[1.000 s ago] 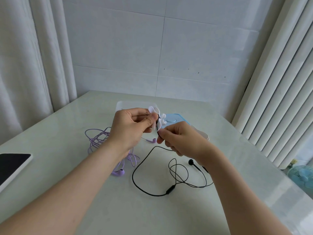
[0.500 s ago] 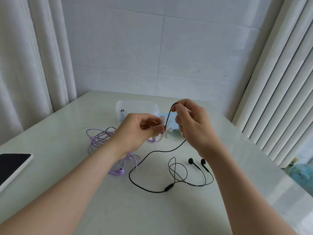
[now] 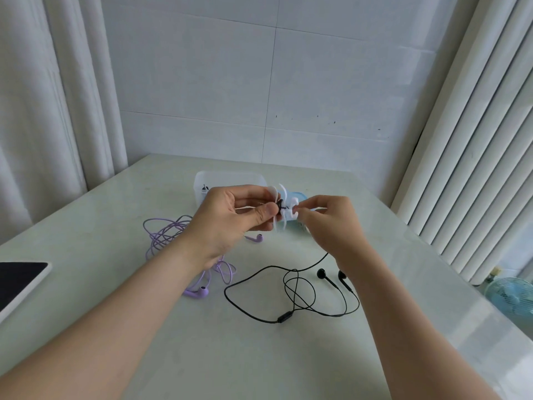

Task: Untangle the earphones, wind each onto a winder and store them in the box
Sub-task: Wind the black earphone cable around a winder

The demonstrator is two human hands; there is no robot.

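My left hand point(image 3: 230, 217) pinches a white winder point(image 3: 281, 207) above the table, with a few dark turns of cord around its middle. My right hand point(image 3: 328, 223) pinches the black earphones' cord right beside the winder. The rest of the black earphones point(image 3: 288, 301) trails down from that hand and lies in loose loops on the table, both earbuds near my right wrist. The purple earphones point(image 3: 170, 235) lie tangled on the table under my left forearm. A clear plastic box point(image 3: 202, 183) stands behind my hands.
A blue lid or winder point(image 3: 298, 196) lies behind the hands, mostly hidden. A tablet point(image 3: 20, 281) lies at the table's left edge. Curtains hang on the left, and a fan point(image 3: 510, 295) stands on the floor on the right.
My right hand had lifted the black cord up above the winder; it has now come down beside the winder. The slack on the table has shortened a little.
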